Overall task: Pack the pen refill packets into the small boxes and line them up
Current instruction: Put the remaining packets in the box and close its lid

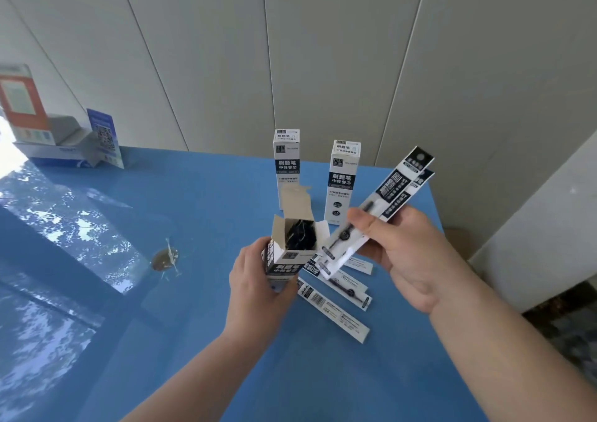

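Note:
My left hand (258, 282) grips a small white box (284, 260) above the blue table, its top flaps open and dark refill packets showing inside. My right hand (410, 253) pinches two long refill packets (387, 195) held slanting, their lower ends beside the box's open mouth. Several more refill packets (336, 308) lie flat on the table (200, 292) under my hands. Two closed boxes stand upright behind, one (287, 163) to the left and one (344, 179) to the right.
At the far left corner stand a blue-and-white carton (61, 153), an orange card (22, 101) and a blue QR-code card (105, 137). A small brown stain (165, 257) marks the glossy table. The table's right edge drops off by a white wall.

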A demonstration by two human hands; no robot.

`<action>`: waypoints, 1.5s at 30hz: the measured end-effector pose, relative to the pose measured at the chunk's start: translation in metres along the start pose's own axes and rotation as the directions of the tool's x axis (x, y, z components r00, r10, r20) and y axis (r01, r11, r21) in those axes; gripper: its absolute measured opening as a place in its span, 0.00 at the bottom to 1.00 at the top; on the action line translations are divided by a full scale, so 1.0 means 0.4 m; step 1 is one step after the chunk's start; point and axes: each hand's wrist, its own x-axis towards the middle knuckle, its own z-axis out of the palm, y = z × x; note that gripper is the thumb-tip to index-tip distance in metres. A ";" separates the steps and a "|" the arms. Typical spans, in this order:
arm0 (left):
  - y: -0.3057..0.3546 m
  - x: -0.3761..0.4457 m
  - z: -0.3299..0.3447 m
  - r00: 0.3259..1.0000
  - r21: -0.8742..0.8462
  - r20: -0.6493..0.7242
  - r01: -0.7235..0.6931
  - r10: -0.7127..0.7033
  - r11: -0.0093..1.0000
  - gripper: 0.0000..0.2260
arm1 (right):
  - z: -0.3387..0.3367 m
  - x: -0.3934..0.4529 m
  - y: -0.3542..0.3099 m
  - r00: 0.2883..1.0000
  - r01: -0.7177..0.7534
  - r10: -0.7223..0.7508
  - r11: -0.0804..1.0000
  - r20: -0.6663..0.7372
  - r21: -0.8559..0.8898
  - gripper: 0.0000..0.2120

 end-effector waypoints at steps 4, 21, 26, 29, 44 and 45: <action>-0.001 0.001 0.000 1.000 0.008 0.006 -0.002 0.002 1.000 0.23 | 0.045 0.008 -0.018 0.983 0.158 -0.161 0.986 -0.090 -0.046 0.04; -0.002 -0.009 -0.003 1.000 -0.001 -0.009 -0.016 0.016 1.000 0.25 | 0.148 -0.024 0.013 0.901 0.300 -0.422 0.767 -0.095 -0.567 0.09; 0.001 -0.006 0.001 1.000 -0.003 -0.020 -0.016 0.016 1.000 0.25 | 0.154 -0.017 0.007 0.926 0.260 -0.375 0.732 -0.053 -0.629 0.11; 0.001 -0.004 -0.001 1.000 -0.028 -0.029 0.004 -0.005 1.000 0.25 | 0.140 -0.015 -0.004 0.906 0.313 -0.422 0.712 -0.028 -0.629 0.15; -0.024 0.003 -0.017 0.993 -0.156 0.007 0.122 -0.122 0.980 0.26 | -0.029 0.076 0.235 0.998 0.043 -0.036 -0.022 0.044 -0.999 0.29; -0.025 0.002 -0.018 0.992 -0.161 0.003 0.126 -0.127 0.979 0.25 | -0.029 0.082 0.248 0.998 0.053 -0.036 -0.041 0.054 -0.998 0.31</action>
